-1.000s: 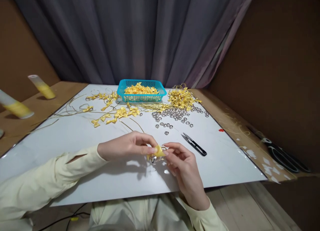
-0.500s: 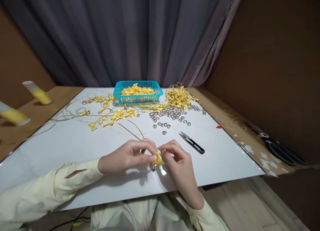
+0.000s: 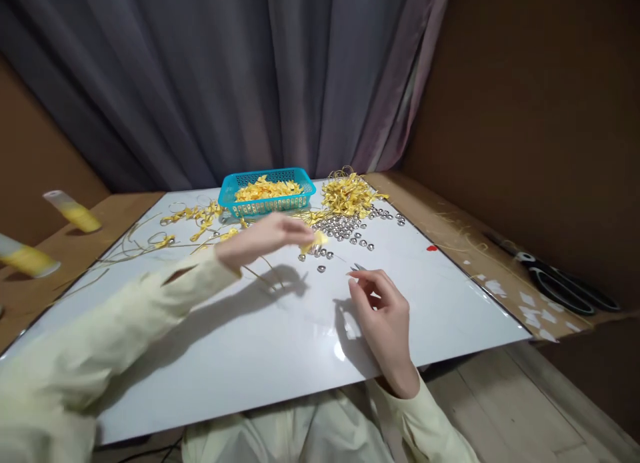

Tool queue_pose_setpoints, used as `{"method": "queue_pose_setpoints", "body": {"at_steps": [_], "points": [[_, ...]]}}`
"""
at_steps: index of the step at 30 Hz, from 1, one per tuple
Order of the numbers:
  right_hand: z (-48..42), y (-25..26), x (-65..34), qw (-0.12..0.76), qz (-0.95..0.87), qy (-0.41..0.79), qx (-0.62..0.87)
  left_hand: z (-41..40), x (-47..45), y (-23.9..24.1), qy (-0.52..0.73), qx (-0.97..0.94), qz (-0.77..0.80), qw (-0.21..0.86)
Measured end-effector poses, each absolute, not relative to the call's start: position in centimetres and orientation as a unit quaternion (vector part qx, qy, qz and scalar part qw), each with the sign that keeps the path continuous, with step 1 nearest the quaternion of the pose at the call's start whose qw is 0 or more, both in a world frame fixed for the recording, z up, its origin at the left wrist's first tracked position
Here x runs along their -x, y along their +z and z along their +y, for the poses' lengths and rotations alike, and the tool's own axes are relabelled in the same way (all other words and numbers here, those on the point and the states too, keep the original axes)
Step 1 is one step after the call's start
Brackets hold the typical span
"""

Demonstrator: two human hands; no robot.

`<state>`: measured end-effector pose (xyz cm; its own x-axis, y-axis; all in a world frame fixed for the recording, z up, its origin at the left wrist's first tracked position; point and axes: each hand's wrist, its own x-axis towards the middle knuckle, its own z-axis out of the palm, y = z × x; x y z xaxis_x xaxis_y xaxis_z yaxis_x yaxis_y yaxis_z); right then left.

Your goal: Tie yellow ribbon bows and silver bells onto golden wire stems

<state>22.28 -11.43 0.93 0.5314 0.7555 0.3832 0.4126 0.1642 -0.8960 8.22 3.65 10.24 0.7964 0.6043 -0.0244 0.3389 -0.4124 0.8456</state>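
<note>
My left hand (image 3: 273,236), smeared by motion, is raised over the middle of the white board. A yellow ribbon bow (image 3: 320,239) is held at its fingertips, in front of the silver heart-shaped beads (image 3: 343,227). My right hand (image 3: 384,307) is above the front right of the board, thumb and forefinger pinched together. Whatever is in that pinch, if anything, is too small to make out. Just behind it the tips of black thread snips (image 3: 357,268) show, the rest covered by the hand. Gold cord ends (image 3: 273,273) lie below my left forearm.
A blue basket (image 3: 267,208) of yellow bows stands at the back. Beside it lies a heap of corded bows (image 3: 350,195). Loose bows (image 3: 193,214) lie at left. Yellow spools (image 3: 80,216) stand on the left ledge, and black-handled scissors (image 3: 560,286) lie on the right one.
My left hand has lifted away from my right hand, forward with the yellow bow. My right hand has moved right, off the bow, and now covers most of the snips. The view has shifted slightly.
</note>
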Motion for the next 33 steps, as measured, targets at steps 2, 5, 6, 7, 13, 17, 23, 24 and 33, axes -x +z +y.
{"method": "queue_pose_setpoints", "body": {"at_steps": [2,5,6,7,13,17,23,24,33], "points": [[-11.4,0.7,-22.3,0.592,-0.488,0.071,0.637,7.6,-12.7,11.4,0.193,-0.87,0.267,0.367],[-11.4,0.5,-22.2,0.575,-0.519,0.027,0.632,13.0,-19.9,12.7,0.167,-0.892,0.282,0.31],[-11.4,0.5,-22.2,0.574,-0.525,0.017,0.629,14.3,-22.0,13.0,0.164,-0.895,0.285,0.303],[-11.4,0.4,-22.2,0.574,-0.528,0.008,0.626,15.4,-23.8,13.4,0.164,-0.896,0.285,0.297],[-11.6,0.4,-22.6,0.584,-0.522,-0.014,0.621,17.8,-26.1,17.0,0.18,-0.896,0.314,0.256],[-11.7,0.2,-22.7,0.595,-0.51,-0.02,0.621,18.9,-20.8,23.0,0.319,-0.863,0.325,0.219],[-11.8,-0.2,-22.6,0.574,-0.503,-0.008,0.646,16.7,-10.4,27.9,0.564,-0.741,0.335,0.145],[-11.8,-0.2,-22.7,0.569,-0.509,-0.002,0.646,15.3,-8.8,26.7,0.567,-0.74,0.332,0.143],[-11.2,-0.5,-22.2,0.514,-0.536,-0.006,0.669,1.6,1.4,5.1,0.117,-0.936,0.305,0.135]]}}
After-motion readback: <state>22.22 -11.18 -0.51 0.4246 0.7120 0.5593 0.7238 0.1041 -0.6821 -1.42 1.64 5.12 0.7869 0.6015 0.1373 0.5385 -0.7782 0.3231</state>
